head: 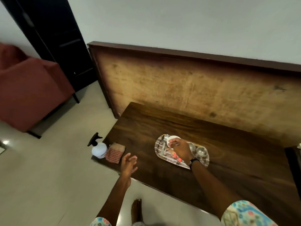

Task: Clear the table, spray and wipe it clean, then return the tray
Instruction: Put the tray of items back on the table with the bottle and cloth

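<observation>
From the head camera, a dark wooden table (146, 128) runs from about 9 o'clock toward 4 o'clock, set against a pale wooden panel (187, 84) on the wall. A shiny oval tray (160, 150) sits on the table just right of centre, carrying a white cup (173, 138) at its 11 o'clock end and two small steel bowls (201, 151) toward 3 o'clock. The right hand (180, 148) reaches over the tray, fingers curled and touching the near side of the white cup; whether it truly grips the cup I cannot tell. The left hand (127, 164) hovers over the table's near edge at about 7 o'clock of the tray, fingers straight and spread, holding nothing. At the table's left corner, around 9 o'clock, a white spray bottle (99, 150) with a dark trigger stands just beside a folded checked cloth (114, 152). A red armchair (27, 88) stands on the floor at far left.
</observation>
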### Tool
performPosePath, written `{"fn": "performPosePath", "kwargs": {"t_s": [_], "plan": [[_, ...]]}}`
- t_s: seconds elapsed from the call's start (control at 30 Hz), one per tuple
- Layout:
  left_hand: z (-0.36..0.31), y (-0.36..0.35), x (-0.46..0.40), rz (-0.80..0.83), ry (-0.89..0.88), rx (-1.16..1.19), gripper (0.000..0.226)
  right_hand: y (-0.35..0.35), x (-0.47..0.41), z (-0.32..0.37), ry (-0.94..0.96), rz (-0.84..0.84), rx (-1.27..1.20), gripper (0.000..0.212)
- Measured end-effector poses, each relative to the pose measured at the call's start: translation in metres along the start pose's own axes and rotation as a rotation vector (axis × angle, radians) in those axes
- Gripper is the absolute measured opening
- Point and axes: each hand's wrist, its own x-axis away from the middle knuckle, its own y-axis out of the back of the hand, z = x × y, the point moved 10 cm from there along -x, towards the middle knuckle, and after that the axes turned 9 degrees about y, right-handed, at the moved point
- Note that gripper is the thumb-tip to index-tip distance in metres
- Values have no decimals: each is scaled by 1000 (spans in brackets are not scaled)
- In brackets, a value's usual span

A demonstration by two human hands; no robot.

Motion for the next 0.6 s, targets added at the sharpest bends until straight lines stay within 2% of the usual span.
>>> {"fn": "performPosePath", "kwargs": {"t_s": [0.1,0.2,0.4,0.5,0.6], "plan": [[-9,48,-26,-55,13,49,46,-69,-30,5,-46,95,-16,22],[-18,101,-56,-173,10,5,44,-144,-55,-1,-135,179,-40,19],[-30,194,-146,-381,39,-136,79,-289,-78,-77,-424,325,-4,25],[-52,215,-189,-419,-69,-240,83,-338,-76,-99,-579,330,-23,34],[-74,221,-230,-356,-153,-319,79,-369,-88,-118,-619,272,49,36]]}}
